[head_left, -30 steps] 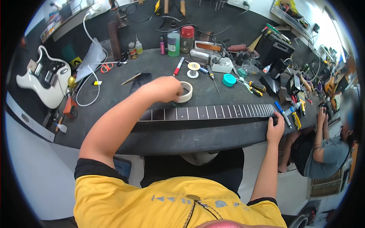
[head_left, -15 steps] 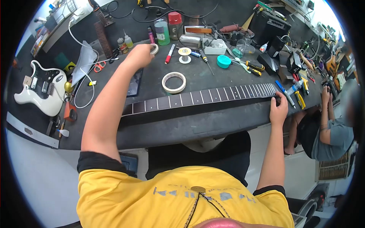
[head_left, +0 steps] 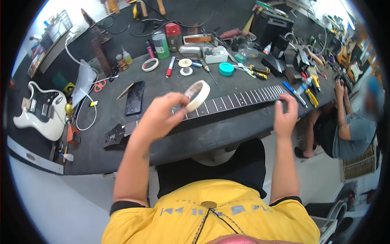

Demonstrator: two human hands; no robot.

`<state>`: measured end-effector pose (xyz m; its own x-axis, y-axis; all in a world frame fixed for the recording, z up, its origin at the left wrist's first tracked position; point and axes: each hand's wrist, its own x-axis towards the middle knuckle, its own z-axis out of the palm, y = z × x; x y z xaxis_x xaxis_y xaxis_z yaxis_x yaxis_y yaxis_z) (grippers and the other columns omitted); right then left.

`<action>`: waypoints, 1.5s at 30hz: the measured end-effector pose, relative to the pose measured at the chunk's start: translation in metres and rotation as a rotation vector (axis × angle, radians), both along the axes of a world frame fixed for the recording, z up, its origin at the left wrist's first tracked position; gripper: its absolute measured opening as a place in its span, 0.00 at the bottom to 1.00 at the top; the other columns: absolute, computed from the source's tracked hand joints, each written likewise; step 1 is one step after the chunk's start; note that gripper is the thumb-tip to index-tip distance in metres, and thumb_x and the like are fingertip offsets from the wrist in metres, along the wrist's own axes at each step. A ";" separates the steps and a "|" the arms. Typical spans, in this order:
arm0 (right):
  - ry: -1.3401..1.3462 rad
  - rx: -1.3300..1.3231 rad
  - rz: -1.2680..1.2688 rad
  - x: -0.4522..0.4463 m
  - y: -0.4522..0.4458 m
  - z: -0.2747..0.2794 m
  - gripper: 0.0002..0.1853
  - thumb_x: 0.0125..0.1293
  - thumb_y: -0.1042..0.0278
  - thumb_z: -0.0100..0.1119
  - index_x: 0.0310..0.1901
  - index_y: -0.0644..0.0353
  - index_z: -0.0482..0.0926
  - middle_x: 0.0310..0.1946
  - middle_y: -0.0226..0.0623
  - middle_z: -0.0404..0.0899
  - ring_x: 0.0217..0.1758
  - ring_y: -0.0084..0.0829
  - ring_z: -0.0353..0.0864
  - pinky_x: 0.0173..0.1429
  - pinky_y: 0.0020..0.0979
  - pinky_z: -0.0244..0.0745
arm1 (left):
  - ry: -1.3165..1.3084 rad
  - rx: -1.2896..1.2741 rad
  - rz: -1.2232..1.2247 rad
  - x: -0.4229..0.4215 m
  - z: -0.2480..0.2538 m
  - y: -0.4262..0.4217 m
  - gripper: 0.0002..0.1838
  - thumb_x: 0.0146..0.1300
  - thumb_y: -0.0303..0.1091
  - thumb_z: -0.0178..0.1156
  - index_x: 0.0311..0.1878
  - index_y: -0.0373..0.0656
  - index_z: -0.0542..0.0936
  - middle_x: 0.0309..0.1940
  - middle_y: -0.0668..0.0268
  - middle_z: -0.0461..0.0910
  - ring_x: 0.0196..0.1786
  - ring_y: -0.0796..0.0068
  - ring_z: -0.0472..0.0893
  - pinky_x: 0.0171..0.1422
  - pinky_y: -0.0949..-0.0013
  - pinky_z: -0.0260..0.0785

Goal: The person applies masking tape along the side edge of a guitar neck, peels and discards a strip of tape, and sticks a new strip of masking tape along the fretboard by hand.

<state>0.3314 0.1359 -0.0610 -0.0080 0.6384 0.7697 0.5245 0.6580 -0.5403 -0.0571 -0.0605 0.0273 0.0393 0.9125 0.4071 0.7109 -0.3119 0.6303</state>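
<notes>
A roll of masking tape (head_left: pixel 199 96) is pinched at its left edge between the thumb and fingers of my left hand (head_left: pixel 164 114), raised over the guitar neck. The long dark guitar neck (head_left: pixel 227 102) lies across the bench with its frets up. Its black headstock (head_left: pixel 114 137) points left, partly behind my left wrist. My right hand (head_left: pixel 287 114) grips the neck's heel end at the right, thumb on the near side and fingers curled over it. A black phone (head_left: pixel 134 98) rests behind the headstock, beside a thin wooden stick (head_left: pixel 124 91).
A smaller tape roll (head_left: pixel 150 65), a red marker (head_left: pixel 170 67), a solder spool (head_left: pixel 185 68) and a teal tin (head_left: pixel 226 69) stand behind the neck. A white guitar body (head_left: pixel 44 112) lies left. Pliers (head_left: pixel 311 99) are at right, near a seated person (head_left: pixel 353 130).
My left hand has left the smaller tape roll at the back and come nearer, lifting the larger roll off the bench. My right hand stays at the neck's end.
</notes>
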 end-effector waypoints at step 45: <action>-0.152 -0.230 0.938 -0.142 -0.150 0.102 0.11 0.65 0.75 0.75 0.47 0.63 0.84 0.59 0.44 0.87 0.60 0.43 0.89 0.66 0.40 0.84 | -0.012 0.321 0.083 0.049 -0.026 -0.106 0.17 0.58 0.13 0.69 0.51 0.35 0.85 0.49 0.52 0.89 0.56 0.46 0.90 0.74 0.47 0.81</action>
<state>0.1894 -0.0140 0.0413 -0.6782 0.4563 0.5761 -0.0835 0.7310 -0.6773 -0.0079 -0.1668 0.0013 -0.0364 0.7376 0.6743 0.7352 -0.4372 0.5180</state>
